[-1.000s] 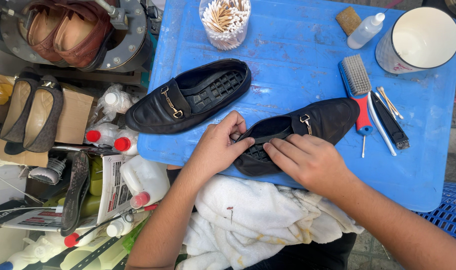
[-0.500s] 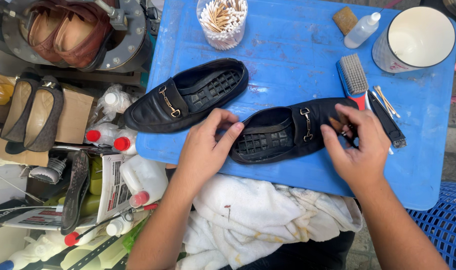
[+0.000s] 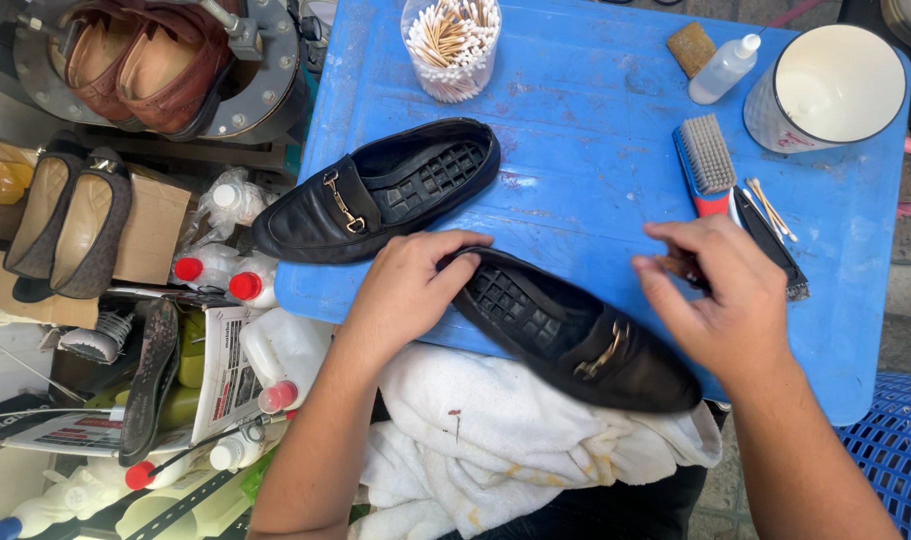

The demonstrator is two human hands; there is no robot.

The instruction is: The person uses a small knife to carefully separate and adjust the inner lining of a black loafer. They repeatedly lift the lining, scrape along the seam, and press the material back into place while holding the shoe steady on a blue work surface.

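Now, from the head view, the near loafer (image 3: 575,335) has swung round since half a second ago: its toe with the gold buckle points to about five o'clock and hangs over the worktop (image 3: 575,150) edge above the white cloth (image 3: 495,440). The left hand (image 3: 410,290) grips its heel, fingers clamped on the rim. The right hand (image 3: 720,300) has come off the shoe, fingers pinched together on a small dark thing beside the brush (image 3: 710,160). The loafer is black, creased leather with a ribbed insole. The second loafer (image 3: 375,190) lies at eleven o'clock.
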